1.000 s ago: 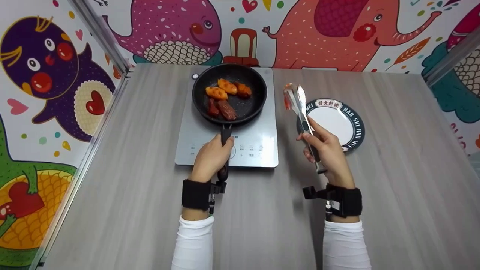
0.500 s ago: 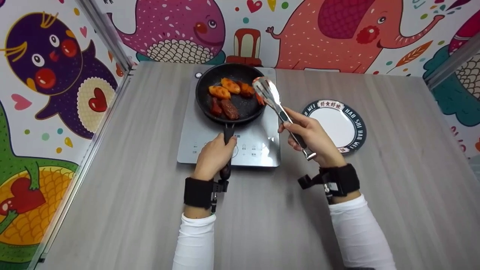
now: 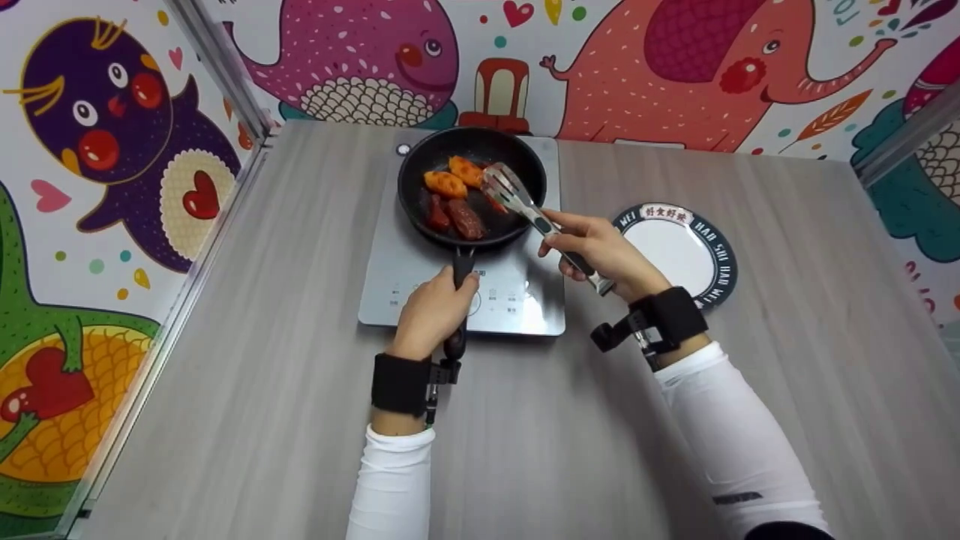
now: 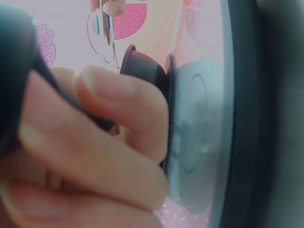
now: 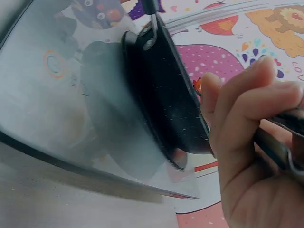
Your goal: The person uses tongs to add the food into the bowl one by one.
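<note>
My left hand grips the black handle of a frying pan on the induction cooktop. Two orange-yellow pieces and two dark red meat pieces lie in the pan. My right hand holds metal tongs, their tips low over the pan's right half. A thin red piece shows by the tips, which cover other food behind them. In the right wrist view the fingers curl round the tongs, beside the pan's outer wall.
A white plate with a dark lettered rim stands right of the cooktop, partly behind the right hand. The grey wood-grain table meets cartoon-printed panels at the back and on both sides.
My right hand has carried the tongs, with a red piece at their tips, left from beside the plate to over the pan. My left hand still holds the handle.
</note>
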`<act>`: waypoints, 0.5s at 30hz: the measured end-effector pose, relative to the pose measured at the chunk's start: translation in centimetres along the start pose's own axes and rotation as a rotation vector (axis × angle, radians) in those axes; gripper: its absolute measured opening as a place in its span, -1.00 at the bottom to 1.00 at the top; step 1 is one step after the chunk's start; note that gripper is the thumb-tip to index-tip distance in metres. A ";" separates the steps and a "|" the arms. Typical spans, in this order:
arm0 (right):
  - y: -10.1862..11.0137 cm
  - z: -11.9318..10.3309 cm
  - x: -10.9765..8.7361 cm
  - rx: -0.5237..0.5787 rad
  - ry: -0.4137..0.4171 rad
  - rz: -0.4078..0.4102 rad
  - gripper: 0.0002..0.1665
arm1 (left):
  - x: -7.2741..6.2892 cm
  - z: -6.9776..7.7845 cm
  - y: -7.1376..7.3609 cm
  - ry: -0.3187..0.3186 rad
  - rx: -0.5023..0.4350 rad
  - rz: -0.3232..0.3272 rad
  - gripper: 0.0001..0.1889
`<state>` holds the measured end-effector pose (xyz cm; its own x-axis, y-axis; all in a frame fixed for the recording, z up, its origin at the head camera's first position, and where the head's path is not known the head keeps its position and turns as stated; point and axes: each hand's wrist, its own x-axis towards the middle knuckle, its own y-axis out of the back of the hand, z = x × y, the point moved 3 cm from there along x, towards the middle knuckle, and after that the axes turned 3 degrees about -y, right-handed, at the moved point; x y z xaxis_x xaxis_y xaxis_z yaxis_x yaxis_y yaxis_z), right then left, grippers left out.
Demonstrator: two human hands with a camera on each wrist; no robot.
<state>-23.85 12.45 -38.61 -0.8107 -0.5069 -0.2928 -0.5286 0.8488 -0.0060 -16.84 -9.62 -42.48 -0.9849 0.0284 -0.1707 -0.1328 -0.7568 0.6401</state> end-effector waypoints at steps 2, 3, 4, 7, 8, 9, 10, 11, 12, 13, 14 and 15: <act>0.2 0.5 0.6 -0.013 -0.008 0.003 -0.43 | 0.0 0.0 0.0 -0.005 0.000 0.001 -0.62; 0.4 0.8 0.9 -0.020 -0.012 0.007 -0.43 | 0.0 0.1 0.0 -0.002 0.000 -0.002 -0.62; 0.4 0.8 1.0 -0.033 -0.018 0.010 -0.43 | 0.0 0.1 0.0 0.001 -0.002 -0.005 -0.62; 0.4 0.8 1.2 -0.084 -0.033 0.012 -0.42 | 0.0 0.1 -0.1 0.011 -0.005 -0.018 -0.62; 0.4 0.7 1.2 -0.099 -0.037 0.016 -0.42 | -0.1 0.1 -0.1 0.014 -0.004 -0.022 -0.62; 0.3 0.7 1.3 -0.113 -0.041 0.017 -0.42 | -0.1 0.0 -0.1 0.015 -0.004 -0.025 -0.62; 0.3 0.6 1.3 -0.128 -0.044 0.017 -0.41 | 0.0 0.0 -0.1 0.015 -0.003 -0.025 -0.62; 0.2 0.5 1.3 -0.145 -0.046 0.016 -0.41 | 0.0 0.0 -0.1 0.015 -0.001 -0.025 -0.62; 0.2 0.4 1.3 -0.163 -0.046 0.015 -0.41 | 0.0 0.0 -0.1 0.015 -0.002 -0.024 -0.62; 0.1 0.2 1.4 -0.182 -0.045 0.015 -0.41 | 0.0 -0.1 0.0 0.014 -0.005 -0.023 -0.62; 0.0 0.0 1.4 -0.200 -0.044 0.015 -0.40 | 0.0 -0.1 0.0 0.015 -0.010 -0.022 -0.62; -0.1 -0.2 1.5 -0.221 -0.042 0.012 -0.40 | 0.0 -0.1 0.0 0.014 -0.016 -0.021 -0.62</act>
<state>-25.08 11.60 -38.90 -0.8086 -0.4863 -0.3312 -0.5650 0.7989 0.2063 -16.79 -9.72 -42.59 -0.9802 0.0354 -0.1950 -0.1519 -0.7663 0.6243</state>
